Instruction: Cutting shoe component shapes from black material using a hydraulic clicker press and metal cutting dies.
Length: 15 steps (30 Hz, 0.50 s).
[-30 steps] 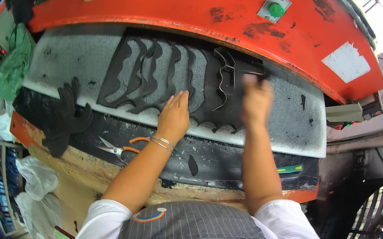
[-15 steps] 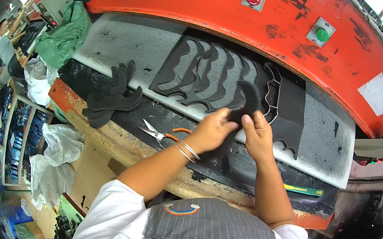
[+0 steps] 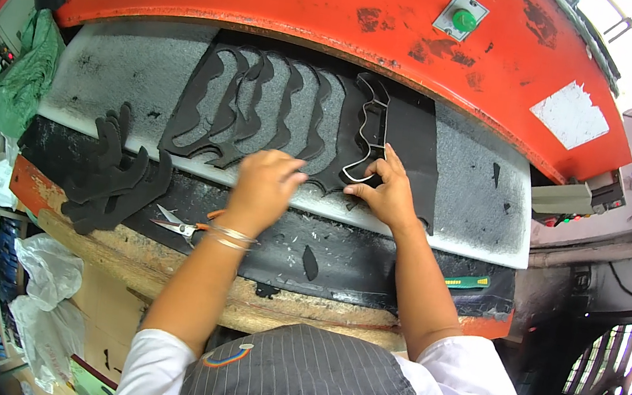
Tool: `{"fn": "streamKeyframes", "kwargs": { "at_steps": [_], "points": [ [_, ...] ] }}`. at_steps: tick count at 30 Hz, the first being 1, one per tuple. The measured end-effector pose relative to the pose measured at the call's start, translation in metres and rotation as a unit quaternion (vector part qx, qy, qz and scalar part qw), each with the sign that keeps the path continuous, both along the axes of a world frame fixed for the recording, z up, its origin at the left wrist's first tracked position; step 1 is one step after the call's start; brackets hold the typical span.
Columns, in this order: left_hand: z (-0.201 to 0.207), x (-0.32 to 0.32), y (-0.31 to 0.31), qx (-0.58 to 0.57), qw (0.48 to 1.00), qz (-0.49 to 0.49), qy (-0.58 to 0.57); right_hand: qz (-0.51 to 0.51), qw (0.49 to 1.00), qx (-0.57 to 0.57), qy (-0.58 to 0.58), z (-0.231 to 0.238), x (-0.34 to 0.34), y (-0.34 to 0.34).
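Observation:
My right hand (image 3: pixel 391 192) is at the near end of a wavy-edged metal cutting die (image 3: pixel 375 125), thumb on one side and fingers on the other, closed on its rim. The die stands on a dark foam sheet (image 3: pixel 412 142) with several curved, scalloped openings cut to its left. Over the sheet's near edge is my left hand (image 3: pixel 264 190), slightly smeared, its fingers bent and pointing right; nothing shows in it. Curved dark cut-outs (image 3: pixel 120 186) lie heaped at the left, beside orange-handled scissors (image 3: pixel 178 227) partly behind my left wrist.
A pale cutting board (image 3: pixel 488 181) lies under the sheet. The orange machine beam (image 3: pixel 279 2), with green and red buttons, spans the far side. A green-and-yellow cutter (image 3: pixel 468 283) rests at the right front. Plastic bags (image 3: pixel 51 273) hang at the left.
The curved dark piece held between both hands has left them. My right hand has come to the die, and my left has moved apart from it. The whole view has shifted right.

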<state>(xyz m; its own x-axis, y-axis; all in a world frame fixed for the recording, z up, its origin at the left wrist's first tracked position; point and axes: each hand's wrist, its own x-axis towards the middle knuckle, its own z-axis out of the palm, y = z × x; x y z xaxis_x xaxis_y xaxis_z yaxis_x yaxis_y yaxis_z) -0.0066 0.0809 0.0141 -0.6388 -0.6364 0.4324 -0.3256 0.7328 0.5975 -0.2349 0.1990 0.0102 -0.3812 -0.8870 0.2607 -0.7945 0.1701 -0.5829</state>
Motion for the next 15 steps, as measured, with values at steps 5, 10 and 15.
{"fn": "streamKeyframes", "kwargs": {
  "at_steps": [5, 10, 15],
  "points": [
    [-0.031, -0.042, 0.025, -0.049, 0.999, 0.002, -0.020, 0.012, 0.999, -0.016, 0.038, -0.012, 0.006, -0.004],
    [-0.035, -0.049, 0.022, -0.071, 0.997, 0.014, -0.012, 0.029, 0.996, -0.041, 0.068, -0.016, 0.001, -0.009],
    [-0.038, -0.048, 0.020, -0.058, 0.998, 0.025, -0.009, 0.023, 0.997, -0.028, 0.062, -0.021, 0.006, -0.011]
  ]
}}
